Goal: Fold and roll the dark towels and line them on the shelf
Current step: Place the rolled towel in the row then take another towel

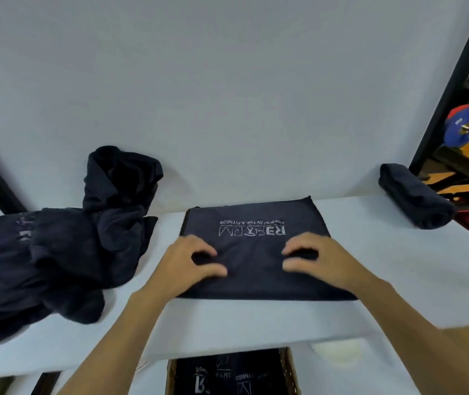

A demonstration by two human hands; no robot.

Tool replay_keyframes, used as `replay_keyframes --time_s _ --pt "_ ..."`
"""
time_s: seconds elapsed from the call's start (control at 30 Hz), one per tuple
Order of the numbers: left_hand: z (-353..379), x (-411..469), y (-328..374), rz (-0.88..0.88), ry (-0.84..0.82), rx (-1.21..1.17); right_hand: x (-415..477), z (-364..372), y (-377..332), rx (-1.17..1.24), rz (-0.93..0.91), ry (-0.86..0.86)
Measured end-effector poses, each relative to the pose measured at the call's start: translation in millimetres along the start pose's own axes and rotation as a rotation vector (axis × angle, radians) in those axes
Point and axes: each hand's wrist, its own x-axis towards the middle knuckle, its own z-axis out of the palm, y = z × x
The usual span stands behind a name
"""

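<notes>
Head view: left hand (196,263) and right hand (314,260) pinch the folded dark navy cloth towel (251,275), flat on the white shelf (384,266), with curled fingers; keep both sides level, I'd say, so the roll starts tight.

A folded towel (253,269), dark navy and rectangular, lies flat on the white shelf (404,269), its far edge near the wall. White printed lettering runs across its far half, upside down from this side. The left hand (190,262) and right hand (323,260) rest on its near half, fingers curled into the cloth. To its left, a loose heap of dark towels (56,252) sprawls crumpled, one part leaning up against the wall. At the shelf's right end lies a rolled towel (415,196), well apart from the folded one.
</notes>
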Motion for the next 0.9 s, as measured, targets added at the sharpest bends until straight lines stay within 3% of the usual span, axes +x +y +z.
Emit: replay_keyframes --time_s 0.07,0.17,0.3,0.47,0.5,0.57,0.67,0.8,0.9 --pt "-4.0 -35.5 1.6 0.025 -0.146 0.106 -29.4 6.9 -6.6 -0.227 -0.02 -0.151" --pt "-7.2 -64.4 5.9 0.084 -0.077 0.385 -47.5 15.2 -14.2 -0.479 -0.078 -0.039" --pt "-19.2 -95.5 26.4 0.122 -0.177 0.45 -76.6 10.0 -31.6 -0.45 -0.037 -0.176" --pt "-33.5 -122.8 44.0 0.025 -0.429 0.304 -108.6 -4.7 -53.5 -0.248 0.096 -0.398" --pt "-35.0 -118.4 45.2 0.003 -0.405 0.259 -106.2 -7.2 -55.2 -0.169 0.109 -0.371" --pt "-33.2 -97.3 38.0 -0.012 -0.24 0.226 -89.7 -13.7 -50.1 -0.078 0.126 -0.142" --pt "-27.0 -53.3 20.7 -0.064 -0.002 0.197 -47.3 -25.3 -25.2 -0.136 0.283 0.142" --pt "-15.9 8.3 -1.3 -0.184 0.02 0.12 9.1 -30.3 9.9 -0.191 0.527 0.129" --pt "-11.2 43.6 -17.2 -0.25 -0.031 0.19 36.4 -35.6 25.0 -0.204 0.572 0.158"
